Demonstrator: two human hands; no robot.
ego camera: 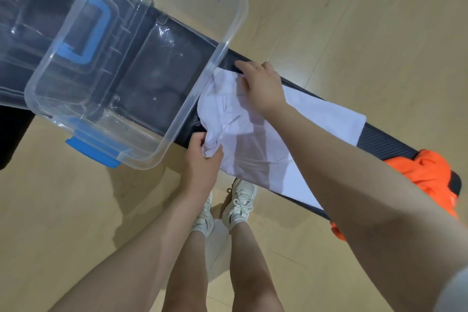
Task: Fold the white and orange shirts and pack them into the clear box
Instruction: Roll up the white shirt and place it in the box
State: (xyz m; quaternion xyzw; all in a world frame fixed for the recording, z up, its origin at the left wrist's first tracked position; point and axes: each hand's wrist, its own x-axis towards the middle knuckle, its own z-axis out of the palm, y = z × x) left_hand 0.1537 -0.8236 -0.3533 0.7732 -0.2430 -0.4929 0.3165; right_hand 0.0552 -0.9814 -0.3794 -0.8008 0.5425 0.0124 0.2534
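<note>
**White shirt lies lengthwise along the bench, collar end at the box**

The white shirt (255,134) is spread on the dark bench (387,144), its long axis running along the bench away from the clear box (235,33). Its bunched upper end lies just beside the box's near wall; its flat hem end points away from the box, toward the orange shirt (430,172), which sits crumpled at the bench end farthest from the box.

Both hands work the end next to the box. The left hand (202,157) has its fingers curled round a wad of white cloth at the edge of the bench nearest the person. The right hand (260,83) lies on the shirt at the far edge, fingers mostly straight and pressing the cloth down; whether its thumb pinches anything I cannot tell.

The box is empty, so folding looks barely begun. A fold would likely run across the shirt's width or bring the far hem toward the box; the left hand is nearer the loose bunch.
</note>
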